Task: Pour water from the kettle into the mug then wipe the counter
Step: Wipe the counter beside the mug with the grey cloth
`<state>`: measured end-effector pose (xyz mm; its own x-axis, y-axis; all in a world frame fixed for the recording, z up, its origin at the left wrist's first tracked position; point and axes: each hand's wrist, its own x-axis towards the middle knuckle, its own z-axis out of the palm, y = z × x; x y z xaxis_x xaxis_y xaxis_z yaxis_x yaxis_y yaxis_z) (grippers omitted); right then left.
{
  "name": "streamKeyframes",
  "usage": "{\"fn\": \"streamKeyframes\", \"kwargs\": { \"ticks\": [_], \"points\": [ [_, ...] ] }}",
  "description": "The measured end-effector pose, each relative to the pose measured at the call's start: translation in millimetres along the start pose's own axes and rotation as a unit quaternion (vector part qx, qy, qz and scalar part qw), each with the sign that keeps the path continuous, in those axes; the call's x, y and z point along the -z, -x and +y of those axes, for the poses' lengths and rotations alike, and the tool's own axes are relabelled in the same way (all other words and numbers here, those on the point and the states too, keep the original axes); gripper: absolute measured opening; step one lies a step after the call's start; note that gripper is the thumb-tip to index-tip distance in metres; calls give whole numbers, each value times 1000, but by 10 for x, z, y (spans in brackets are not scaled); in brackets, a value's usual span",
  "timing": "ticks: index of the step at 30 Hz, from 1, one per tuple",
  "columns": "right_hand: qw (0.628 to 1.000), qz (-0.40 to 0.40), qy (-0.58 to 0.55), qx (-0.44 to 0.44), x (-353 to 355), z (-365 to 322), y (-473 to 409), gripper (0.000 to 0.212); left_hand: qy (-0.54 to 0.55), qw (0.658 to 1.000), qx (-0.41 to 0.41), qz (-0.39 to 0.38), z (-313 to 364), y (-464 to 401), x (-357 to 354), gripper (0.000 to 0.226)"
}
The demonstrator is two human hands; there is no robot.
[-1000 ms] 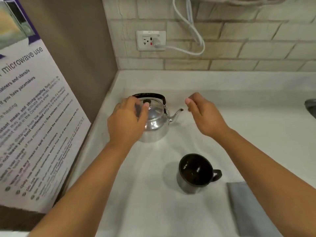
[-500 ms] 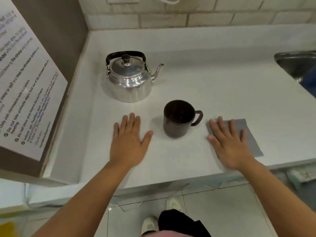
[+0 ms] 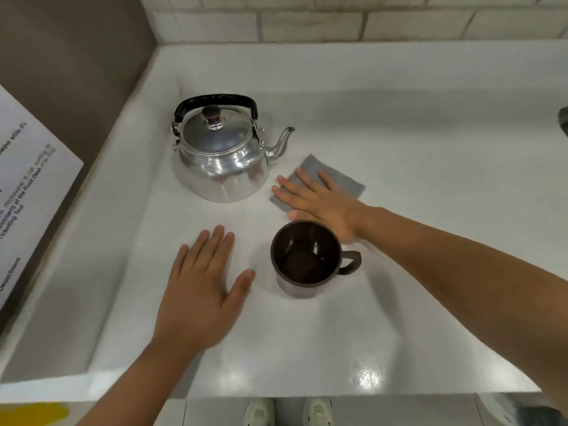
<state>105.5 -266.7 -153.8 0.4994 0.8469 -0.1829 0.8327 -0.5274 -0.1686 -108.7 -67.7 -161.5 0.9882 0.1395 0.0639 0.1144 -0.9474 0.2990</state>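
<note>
A shiny metal kettle [image 3: 219, 158] with a black handle and its lid on stands upright on the white counter [image 3: 430, 241], spout pointing right. A dark mug [image 3: 305, 259] stands in front of it, handle to the right; I cannot tell what it holds. A grey cloth [image 3: 344, 179] lies flat between the kettle's spout and the mug. My right hand [image 3: 316, 201] presses flat on the cloth, fingers spread, reaching past the mug. My left hand [image 3: 203, 287] rests palm down on the counter left of the mug, holding nothing.
A brown side panel with a printed microwave notice [image 3: 27, 179] stands at the left. A tiled wall [image 3: 338, 20] backs the counter. A sink edge [image 3: 564, 119] shows at far right. The counter's front edge runs below, with the person's shoes [image 3: 289, 412] under it.
My right hand has slid the cloth from the mug's right side up and left to beside the kettle's spout. The left hand stays flat on the counter. A second ago both hands hovered at the kettle.
</note>
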Motion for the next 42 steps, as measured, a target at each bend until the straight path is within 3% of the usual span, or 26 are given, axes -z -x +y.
{"fn": "streamKeyframes", "kwargs": {
  "ticks": [2, 7, 13, 18, 21, 25, 31, 36, 38, 42],
  "points": [
    [999, 19, -37, -12, 44, 107, 78, 61, -3, 1000, 2, -2, -1, -5, 9, 69],
    [987, 44, -58, -140, -25, 112, 634, 59, -10, 1000, 3, -3, 11, 0, 33, 68],
    [976, 27, -52, -209, -354, -638, 1745, 59, -17, 1000, 1, -2, 27, 21, 19, 69],
    [984, 25, -40, -171, -483, -1492, 2118, 60, -11, 1000, -1, 5, 16, 39, 21, 70],
    [994, 16, -23, -103, -472, -1853, 1995, 62, 6, 1000, -7, -18, -15, 30, 57, 69],
    [996, -2, -85, 21, -492, -2236, 1430, 62, 145, 987, 7, -68, -116, -6, 287, 53],
    [995, 3, -95, 29, -303, -2439, 358, 60, 259, 961, 54, 82, -172, 232, 729, 35],
    [992, 20, -123, 36, -267, -2218, 771, 63, 294, 945, 49, 136, -99, 443, 664, 35],
    [995, 28, -100, 2, -360, -2025, 1204, 63, 239, 967, 7, 86, -7, 494, 516, 41],
    [987, 29, -61, -145, -436, -1600, 1847, 62, 49, 994, -68, -71, 133, 517, 108, 59]
  ]
}}
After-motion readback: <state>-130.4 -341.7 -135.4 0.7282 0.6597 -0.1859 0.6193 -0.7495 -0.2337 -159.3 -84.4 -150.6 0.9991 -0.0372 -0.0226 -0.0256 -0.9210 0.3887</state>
